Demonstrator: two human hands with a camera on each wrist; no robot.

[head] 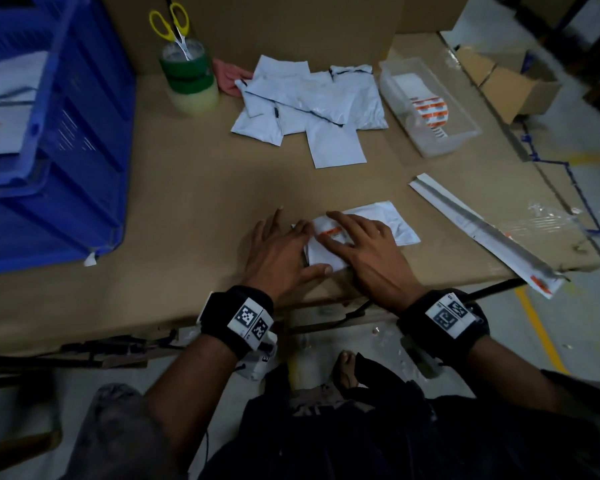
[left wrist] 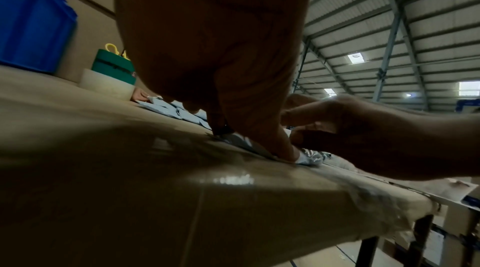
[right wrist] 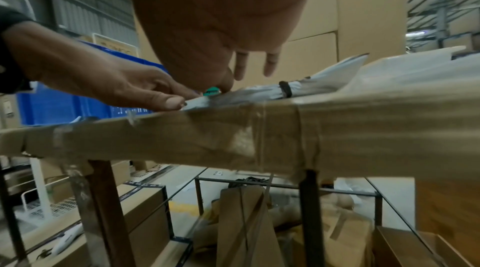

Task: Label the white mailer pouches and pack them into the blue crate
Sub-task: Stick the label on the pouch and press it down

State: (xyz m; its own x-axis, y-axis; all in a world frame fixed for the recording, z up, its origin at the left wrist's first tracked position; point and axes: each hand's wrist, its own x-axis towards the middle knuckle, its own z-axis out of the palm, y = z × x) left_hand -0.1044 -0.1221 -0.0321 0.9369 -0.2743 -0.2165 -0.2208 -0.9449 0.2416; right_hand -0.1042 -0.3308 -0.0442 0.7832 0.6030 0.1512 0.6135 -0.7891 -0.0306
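Both hands, left hand (head: 280, 251) & right hand (head: 362, 251), press with spread fingers a label (head: 329, 233) onto the near pouch (head: 395, 221). Far pile (head: 312, 102) is still unlabeled; blue crate (head: 66, 168) at left already holds some.

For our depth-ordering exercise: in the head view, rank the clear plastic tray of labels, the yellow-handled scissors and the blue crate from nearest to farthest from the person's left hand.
1. Blue crate, on the left of the left hand.
2. Clear plastic tray of labels, back right.
3. Yellow-handled scissors, back left, standing in the tape rolls.
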